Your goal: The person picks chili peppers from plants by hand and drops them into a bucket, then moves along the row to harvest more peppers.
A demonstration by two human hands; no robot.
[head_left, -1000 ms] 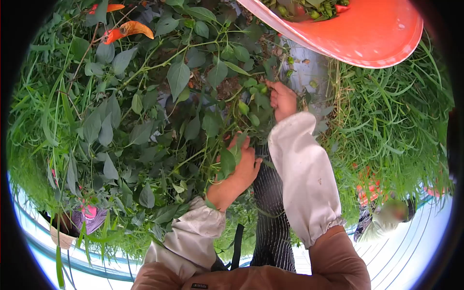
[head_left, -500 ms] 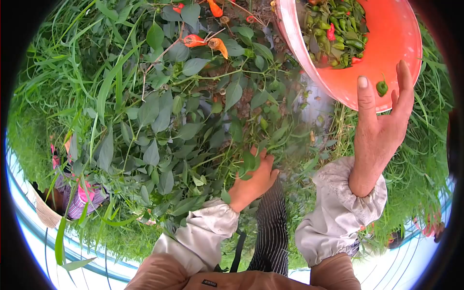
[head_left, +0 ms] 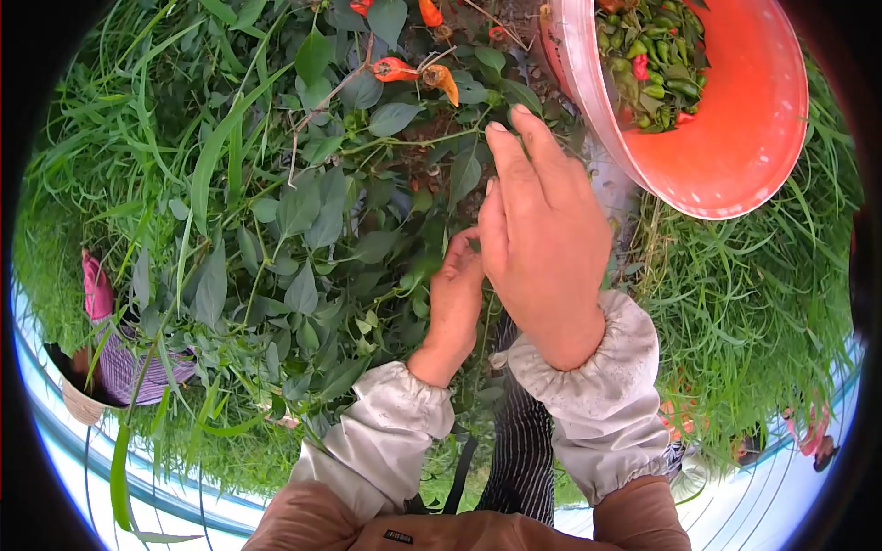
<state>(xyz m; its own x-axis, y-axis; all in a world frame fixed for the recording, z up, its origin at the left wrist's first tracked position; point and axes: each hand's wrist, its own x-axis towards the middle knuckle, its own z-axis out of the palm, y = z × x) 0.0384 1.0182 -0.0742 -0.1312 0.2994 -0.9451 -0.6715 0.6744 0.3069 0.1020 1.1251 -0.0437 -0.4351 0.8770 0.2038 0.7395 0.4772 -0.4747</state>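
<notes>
My right hand (head_left: 549,243) reaches over the pepper plant (head_left: 317,216), its fingers stretched out and slightly bent, with nothing seen in them. Beside and partly behind it, my left hand (head_left: 453,308) is among the leaves with its fingers curled together. The right hand hides part of those fingers, and what they hold cannot be made out. At the upper right a red-orange bucket (head_left: 758,119) lies tilted with its mouth towards me. Green peppers (head_left: 657,55) with a few red ones lie inside. An orange-red pepper (head_left: 393,70) hangs on the plant beyond my hands.
Tall grass (head_left: 129,156) grows on the left, and more grass (head_left: 735,285) on the right. At the far left a person in a striped purple garment (head_left: 138,367) is among the plants. Other people show small at the lower right. My striped trouser leg (head_left: 519,432) is below my hands.
My right hand has left the bucket's rim and moved left to the plant, beside my left hand. The green pepper that was at the bucket's rim no longer shows there. My left hand has shifted slightly upward.
</notes>
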